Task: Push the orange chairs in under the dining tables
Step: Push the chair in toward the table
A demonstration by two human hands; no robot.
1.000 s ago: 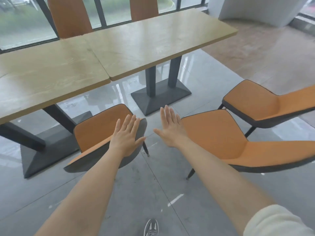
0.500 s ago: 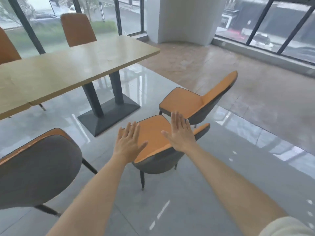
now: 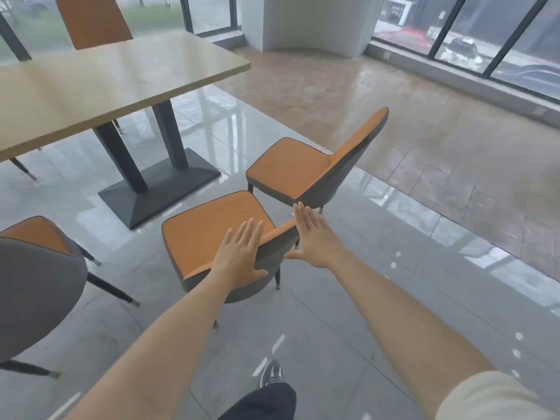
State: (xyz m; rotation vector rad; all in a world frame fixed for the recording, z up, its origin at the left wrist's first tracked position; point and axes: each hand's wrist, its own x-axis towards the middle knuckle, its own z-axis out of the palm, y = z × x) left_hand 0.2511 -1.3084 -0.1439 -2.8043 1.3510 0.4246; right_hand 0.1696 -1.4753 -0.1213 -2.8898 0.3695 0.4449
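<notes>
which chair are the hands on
The middle chair: left hand flat on its backrest, right hand beside its end. Nothing touches the left chair, right chair or far chair.

1. Grey tiled floor (image 3: pixel 318 328) — glossy, meeting brown tiles (image 3: pixel 424 131) farther off.
2. Standing on it — the dining table's pedestal base (image 3: pixel 160 189), middle orange chair (image 3: pixel 212 225), right orange chair (image 3: pixel 291 168), left orange chair (image 3: pixel 36 268), a sneaker (image 3: pixel 272 372).

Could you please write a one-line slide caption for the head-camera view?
Left hand and right hand, both open, at the backrest of an orange chair not yet under the dining table.
</notes>
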